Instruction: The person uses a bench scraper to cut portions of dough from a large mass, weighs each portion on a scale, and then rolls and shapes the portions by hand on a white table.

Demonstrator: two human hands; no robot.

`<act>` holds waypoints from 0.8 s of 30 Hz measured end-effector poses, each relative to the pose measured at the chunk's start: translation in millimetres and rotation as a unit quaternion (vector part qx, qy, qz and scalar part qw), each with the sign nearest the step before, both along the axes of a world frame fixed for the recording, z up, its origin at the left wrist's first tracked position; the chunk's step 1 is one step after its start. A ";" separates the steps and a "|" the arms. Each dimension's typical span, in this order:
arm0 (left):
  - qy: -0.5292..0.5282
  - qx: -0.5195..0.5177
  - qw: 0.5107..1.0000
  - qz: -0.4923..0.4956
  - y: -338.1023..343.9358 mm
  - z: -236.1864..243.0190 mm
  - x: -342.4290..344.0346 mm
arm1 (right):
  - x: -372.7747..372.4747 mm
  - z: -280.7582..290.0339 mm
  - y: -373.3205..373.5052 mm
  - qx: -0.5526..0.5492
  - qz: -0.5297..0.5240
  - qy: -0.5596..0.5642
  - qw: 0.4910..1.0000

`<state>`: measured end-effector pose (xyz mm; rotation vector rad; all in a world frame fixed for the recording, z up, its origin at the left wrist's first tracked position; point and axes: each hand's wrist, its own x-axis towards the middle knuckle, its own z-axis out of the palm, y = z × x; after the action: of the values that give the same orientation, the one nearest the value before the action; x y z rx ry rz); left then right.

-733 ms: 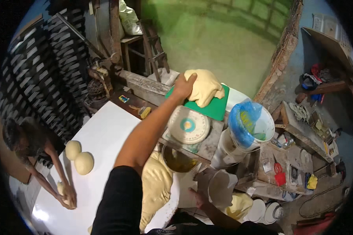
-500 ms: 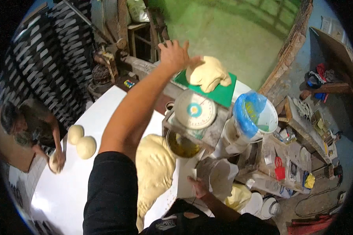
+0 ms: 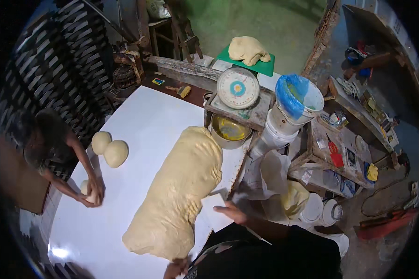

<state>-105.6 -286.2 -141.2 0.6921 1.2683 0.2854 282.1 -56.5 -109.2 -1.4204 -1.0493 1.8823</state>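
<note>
My right hand (image 3: 233,213) grips a flat white scraper (image 3: 213,209) at the right side of a long, wrinkled mass of pale dough (image 3: 167,190) lying on the white worktable (image 3: 79,232). Low at the picture's bottom, my left hand (image 3: 177,267) is close to the near end of that dough, its fingers too unclear to read. A dough lump (image 3: 246,49) rests on the green pan (image 3: 265,69) of a dial scale (image 3: 237,88). A steel pot (image 3: 230,135) with yellow residue sits under the scale's stand.
At left, a co-worker (image 3: 42,139) handles dough (image 3: 86,187) beside two round balls (image 3: 115,153), in front of stacked dark trays (image 3: 51,60). Right hold white buckets (image 3: 281,130) with a blue bag (image 3: 291,93), a cluttered side bench (image 3: 340,153), and lidded tubs (image 3: 312,209).
My left hand has left the dough on the scale and dropped to the bottom edge. My right hand has come up with the scraper beside the large dough. The head view has shifted.
</note>
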 end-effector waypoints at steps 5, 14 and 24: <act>0.268 0.110 0.956 -0.040 -100.9 -19.9 -17.6 | -81.7 53.8 -47.3 0.018 0.164 -0.113 0.980; 0.431 0.178 0.881 -0.083 -26.3 48.9 -0.2 | -99.0 71.9 -84.9 0.148 0.237 -0.144 0.949; 0.139 0.468 0.869 0.087 180.2 216.0 52.6 | 49.9 227.2 89.0 0.300 0.102 -0.263 0.911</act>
<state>-53.0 -105.9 74.8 1.4855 1.4444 1.0198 331.9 32.5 118.0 -1.4895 -1.9004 1.1257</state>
